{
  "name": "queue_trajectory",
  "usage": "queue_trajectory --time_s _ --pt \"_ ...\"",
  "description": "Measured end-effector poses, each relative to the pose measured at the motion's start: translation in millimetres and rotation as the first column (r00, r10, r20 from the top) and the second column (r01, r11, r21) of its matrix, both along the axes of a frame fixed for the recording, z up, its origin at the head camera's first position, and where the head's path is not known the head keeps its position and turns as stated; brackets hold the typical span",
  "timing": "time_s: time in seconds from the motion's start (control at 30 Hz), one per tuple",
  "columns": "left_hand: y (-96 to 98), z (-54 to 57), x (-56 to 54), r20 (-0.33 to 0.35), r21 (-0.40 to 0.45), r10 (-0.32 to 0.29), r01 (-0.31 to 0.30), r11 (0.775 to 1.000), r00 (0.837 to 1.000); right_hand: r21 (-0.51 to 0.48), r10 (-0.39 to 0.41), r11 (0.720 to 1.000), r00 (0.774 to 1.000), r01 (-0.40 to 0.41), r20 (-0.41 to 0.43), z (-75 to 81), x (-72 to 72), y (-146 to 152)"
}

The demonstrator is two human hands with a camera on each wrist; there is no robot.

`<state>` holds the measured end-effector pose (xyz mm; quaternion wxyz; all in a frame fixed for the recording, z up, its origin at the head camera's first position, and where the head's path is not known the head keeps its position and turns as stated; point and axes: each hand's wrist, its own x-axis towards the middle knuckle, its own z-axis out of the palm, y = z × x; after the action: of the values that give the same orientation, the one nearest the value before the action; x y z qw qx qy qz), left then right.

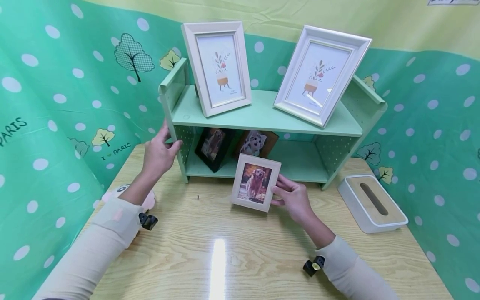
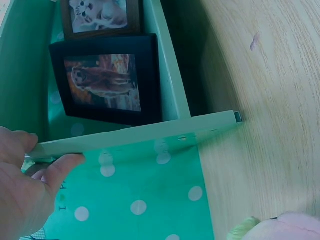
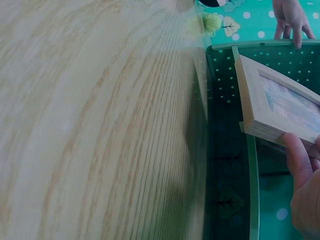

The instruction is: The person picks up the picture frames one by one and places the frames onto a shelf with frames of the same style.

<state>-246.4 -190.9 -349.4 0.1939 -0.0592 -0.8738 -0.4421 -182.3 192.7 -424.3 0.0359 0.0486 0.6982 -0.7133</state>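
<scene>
My right hand [image 1: 296, 200] grips the right edge of a light wood photo frame [image 1: 235, 196] with a dog picture. This photo frame is upright, slightly tilted, in front of the green shelf's lower level. My left hand [image 1: 158, 154] holds the left side panel [image 2: 135, 134] of the green shelf [image 1: 262, 110], thumb and fingers on either side of its edge. Inside the lower level lean a black photo frame [image 2: 150, 80] with a dog picture and a brown photo frame [image 1: 271, 143] with a kitten picture. The light frame partly hides the brown one in the head view.
Two white photo frames [image 1: 245, 89] [image 1: 279, 102] with plant pictures stand on the shelf top. A white tissue box with a wooden lid [image 1: 358, 191] sits at the right. Behind my left forearm is a pink plush toy [image 1: 150, 201]. A green dotted curtain [image 1: 41, 125] surrounds the wooden table [image 1: 180, 254].
</scene>
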Motion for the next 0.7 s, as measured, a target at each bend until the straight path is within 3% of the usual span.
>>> queue_trajectory --time_s 0.7 --pt "-0.3 -0.6 -1.1 0.003 0.009 -0.005 0.004 1.0 1.0 0.025 -0.086 0.996 0.996 0.086 -0.003 4.2 5.0 29.7"
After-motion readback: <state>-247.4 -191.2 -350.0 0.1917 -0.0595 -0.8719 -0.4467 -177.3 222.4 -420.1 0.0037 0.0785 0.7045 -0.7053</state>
